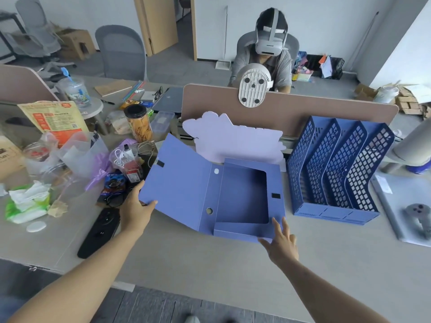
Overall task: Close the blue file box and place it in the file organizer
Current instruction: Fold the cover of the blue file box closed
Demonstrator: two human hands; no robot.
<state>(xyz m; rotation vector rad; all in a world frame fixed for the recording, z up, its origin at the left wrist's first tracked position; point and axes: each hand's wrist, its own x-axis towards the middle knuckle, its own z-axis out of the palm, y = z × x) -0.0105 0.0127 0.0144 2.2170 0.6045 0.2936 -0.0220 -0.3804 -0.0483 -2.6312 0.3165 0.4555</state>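
Hands point(136, 209) point(281, 244) touch open file box point(242, 194).

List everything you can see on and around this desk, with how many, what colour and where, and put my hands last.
blue file box: one, blue, open at desk centre
file organizer: one, dark blue, mesh slots, right of the box
lilac card: one, pale purple, standing behind the box
fan: one, white, on the divider
snack jar: one, clear with black lid, left clutter
tissue pack: one, green and white, far left
power strip: one, black, left front
seated person: one, grey shirt, white headset, beyond the divider
left hand: fingers gripping the box's raised flap edge
right hand: open, at the box's near right corner
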